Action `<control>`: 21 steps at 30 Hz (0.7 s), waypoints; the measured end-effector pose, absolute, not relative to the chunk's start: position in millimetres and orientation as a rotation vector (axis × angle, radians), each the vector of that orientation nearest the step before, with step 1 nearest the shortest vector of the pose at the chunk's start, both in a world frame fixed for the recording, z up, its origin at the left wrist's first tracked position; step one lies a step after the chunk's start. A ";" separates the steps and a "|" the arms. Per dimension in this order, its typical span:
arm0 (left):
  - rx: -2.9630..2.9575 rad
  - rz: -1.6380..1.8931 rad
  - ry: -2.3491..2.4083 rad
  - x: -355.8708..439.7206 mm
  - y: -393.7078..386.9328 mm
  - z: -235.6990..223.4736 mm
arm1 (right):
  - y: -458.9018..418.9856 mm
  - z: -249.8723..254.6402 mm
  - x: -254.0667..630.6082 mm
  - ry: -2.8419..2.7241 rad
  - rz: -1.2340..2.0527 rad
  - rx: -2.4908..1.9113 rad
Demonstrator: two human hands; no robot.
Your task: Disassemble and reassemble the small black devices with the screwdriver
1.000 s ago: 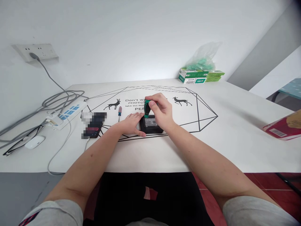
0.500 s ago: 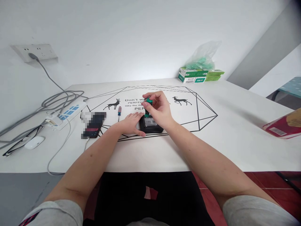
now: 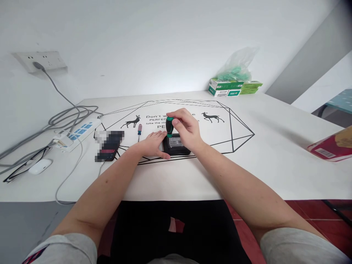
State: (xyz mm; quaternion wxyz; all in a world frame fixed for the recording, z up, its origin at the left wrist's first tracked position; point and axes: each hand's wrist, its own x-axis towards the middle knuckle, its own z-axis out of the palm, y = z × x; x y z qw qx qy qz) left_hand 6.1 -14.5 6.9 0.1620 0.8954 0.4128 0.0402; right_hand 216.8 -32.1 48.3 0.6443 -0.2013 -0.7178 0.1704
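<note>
My right hand (image 3: 187, 129) grips a screwdriver (image 3: 169, 127) by the upper part of its stubby green and black handle. It stands nearly upright over a flat black rectangular device (image 3: 180, 151) with a white and grey label on top; the screwdriver's tip is hidden from me. Spread along the device's left edge, my left hand (image 3: 154, 144) lies low on the table with its thumb near the front corner. A second, smaller screwdriver (image 3: 139, 130) with a clear reddish and blue handle rests just beyond my left hand.
To the left are a phone (image 3: 112, 145), a white power strip (image 3: 79, 134), coiled grey cables (image 3: 68, 113), glasses (image 3: 26, 167) and a white earphone case (image 3: 40, 166). Green boxes (image 3: 227, 85) under a plastic bag stand at the back wall. A red package (image 3: 331, 148) sits far right.
The screwdriver's handle has shifted slightly left, and my right fingers have moved from around it to its top right side. My left hand and the device have stayed put.
</note>
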 end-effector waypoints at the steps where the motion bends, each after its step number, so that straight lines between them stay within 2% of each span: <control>1: 2.537 0.095 1.182 6.2 -14.9 7.8 | -31.7 47.9 217.3 -1.630 0.405 -0.475; 9: 2.493 0.045 1.200 8.7 -18.3 16.8 | -22.2 43.0 213.2 -1.528 0.496 -0.494; 15: 2.474 0.018 1.241 12.0 -21.8 20.9 | -28.0 44.0 208.0 -1.515 0.710 -0.469; 21: 2.469 0.036 1.199 11.8 -22.1 21.9 | -31.6 44.1 209.4 -1.525 0.598 -0.522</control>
